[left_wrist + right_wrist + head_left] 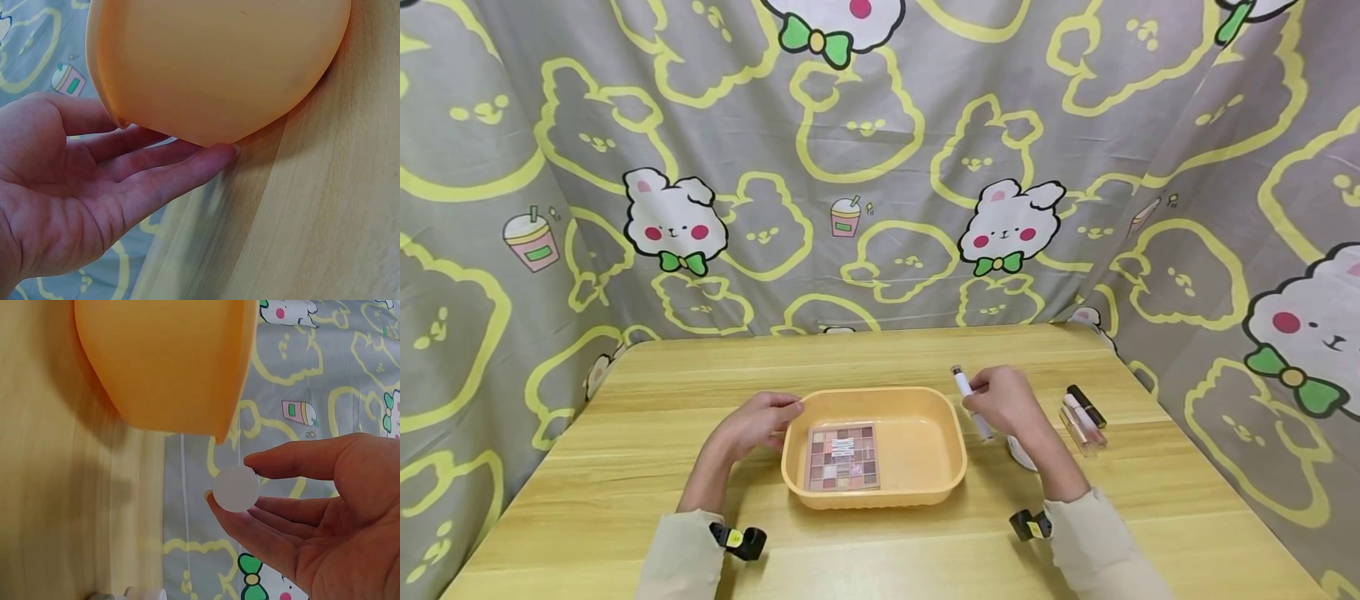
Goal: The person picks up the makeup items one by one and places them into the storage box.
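A shallow orange plastic basin [917, 496] stands on the table, with an eyeshadow palette [842, 458] lying flat in its left half. At the basin's left end, my left hand [765, 423] holds the rim, thumb at the edge and fingers against the outer wall, as the left wrist view [125, 181] also shows. Just beyond the basin's right end, my right hand [1003, 402] pinches a slim white cosmetic tube [962, 383] with a dark end, between thumb and fingers. In the right wrist view, the tube's round white end [236, 489] faces the camera.
Several slim cosmetic tubes, one with a black cap [1086, 405], lie together to the right of my right hand. A round white item [1021, 454] lies on the table, partly hidden by my right wrist. A patterned curtain [880, 250] hangs behind the wooden table [880, 554].
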Available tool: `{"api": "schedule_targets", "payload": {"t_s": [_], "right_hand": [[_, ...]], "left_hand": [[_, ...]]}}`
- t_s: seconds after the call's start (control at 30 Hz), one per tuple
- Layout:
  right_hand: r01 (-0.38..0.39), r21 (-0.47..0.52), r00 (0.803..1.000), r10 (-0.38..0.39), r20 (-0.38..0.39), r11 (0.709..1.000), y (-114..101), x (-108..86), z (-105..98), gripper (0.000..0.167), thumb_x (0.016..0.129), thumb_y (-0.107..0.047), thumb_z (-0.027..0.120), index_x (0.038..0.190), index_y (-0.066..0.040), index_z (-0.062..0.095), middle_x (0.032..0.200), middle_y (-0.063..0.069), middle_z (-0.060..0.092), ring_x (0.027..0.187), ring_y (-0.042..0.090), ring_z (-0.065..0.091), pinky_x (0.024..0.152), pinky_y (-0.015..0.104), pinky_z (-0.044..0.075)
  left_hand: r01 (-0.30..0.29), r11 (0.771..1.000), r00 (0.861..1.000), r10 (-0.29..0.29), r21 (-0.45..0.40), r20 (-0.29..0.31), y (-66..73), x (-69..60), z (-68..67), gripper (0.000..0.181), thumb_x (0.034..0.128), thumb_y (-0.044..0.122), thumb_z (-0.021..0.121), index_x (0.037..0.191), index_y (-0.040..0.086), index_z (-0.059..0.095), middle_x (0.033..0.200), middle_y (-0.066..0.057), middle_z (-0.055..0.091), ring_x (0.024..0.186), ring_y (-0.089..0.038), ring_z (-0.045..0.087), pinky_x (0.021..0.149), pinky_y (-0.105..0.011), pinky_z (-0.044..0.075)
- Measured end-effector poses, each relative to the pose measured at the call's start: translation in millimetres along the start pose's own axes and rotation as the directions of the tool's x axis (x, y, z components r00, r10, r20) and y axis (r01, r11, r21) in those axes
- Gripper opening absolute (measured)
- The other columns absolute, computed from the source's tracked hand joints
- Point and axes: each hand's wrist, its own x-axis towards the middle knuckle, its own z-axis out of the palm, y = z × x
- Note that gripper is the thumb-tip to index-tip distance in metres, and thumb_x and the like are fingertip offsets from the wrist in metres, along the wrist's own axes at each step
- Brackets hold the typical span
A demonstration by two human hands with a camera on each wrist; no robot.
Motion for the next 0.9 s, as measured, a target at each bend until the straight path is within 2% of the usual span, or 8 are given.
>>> {"api": "schedule_targets", "payload": {"t_s": [0.4,0.67,0.9], "right_hand": [[-0.012,0.010,0.999,0.012,0.030,1.000,-5.7,-0.9,13.9,0.029,0.086,-0.008,0.067,0.111,0.006,0.072,0.096,0.015,0.075,0.075,0.018,0.069,0.064,0.030,0.058],[0.001,-0.027,1.000,0.000,0.021,1.000,-7.6,-2.0,14.2,0.029,0.088,-0.012,0.068,0.112,0.002,0.072,0.097,0.012,0.074,0.077,0.017,0.068,0.065,0.030,0.057],[0.018,-0.021,1.000,-0.017,0.020,1.000,-14.7,-5.7,13.9,0.026,0.088,-0.012,0.069,0.111,0.000,0.073,0.094,0.010,0.074,0.076,0.017,0.067,0.063,0.029,0.056]], "left_hand": [[-0.005,1.000,1.000,0.005,0.009,-0.004,0.5,-0.4,0.5,0.046,0.1073,0.026,0.050,0.139,-0.008,0.054,0.133,-0.024,0.063,0.123,-0.038,0.062,0.088,-0.045,0.061],[-0.007,1.000,1.000,0.007,0.006,-0.002,0.4,-0.2,0.4,0.046,0.1072,0.026,0.050,0.138,-0.008,0.054,0.132,-0.023,0.064,0.122,-0.037,0.063,0.087,-0.045,0.061],[-0.007,1.000,1.000,0.007,0.003,0.001,0.6,-0.1,0.2,0.045,0.1073,0.026,0.050,0.138,-0.008,0.054,0.132,-0.023,0.064,0.122,-0.037,0.063,0.088,-0.045,0.061]]}}
